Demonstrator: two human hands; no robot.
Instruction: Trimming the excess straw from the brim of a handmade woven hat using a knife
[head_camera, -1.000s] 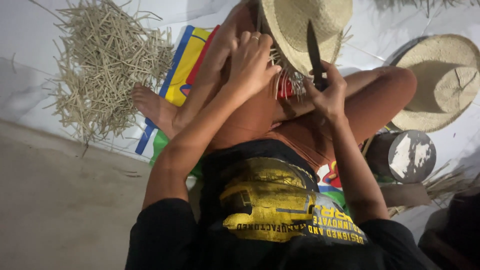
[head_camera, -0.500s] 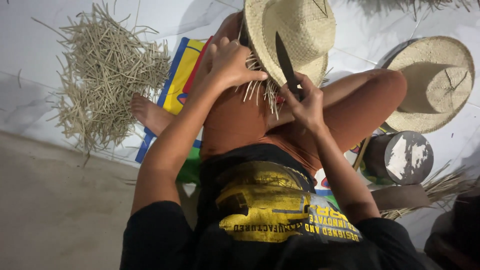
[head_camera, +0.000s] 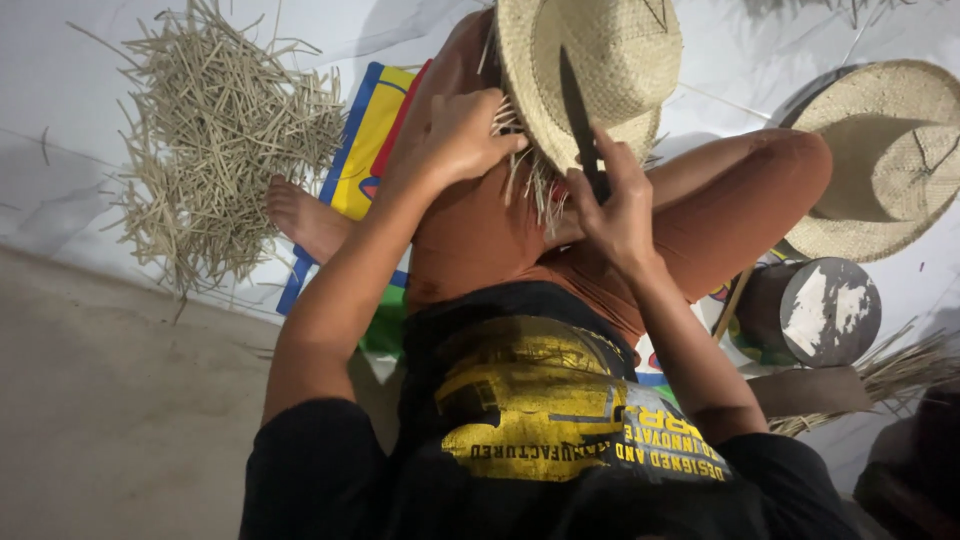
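Straw hat (head_camera: 600, 70), unfinished, lies on the seated person's lap with loose straw ends (head_camera: 530, 175) hanging from its near brim. Left hand (head_camera: 462, 135) is closed on the hat's brim edge, fingers curled over the straw ends. Right hand (head_camera: 620, 205), just beside the hat's near brim, is clenched around the handle of a knife (head_camera: 577, 115); the dark blade lies across the hat's crown, pointing away from the person. Left of the hat, well apart, a heap of straw pieces (head_camera: 220, 130) lies on the white sheet (head_camera: 60, 120). Right of the hat, a second straw hat (head_camera: 890, 160) rests on the sheet, with a dark round can (head_camera: 815, 312) nearer the person.
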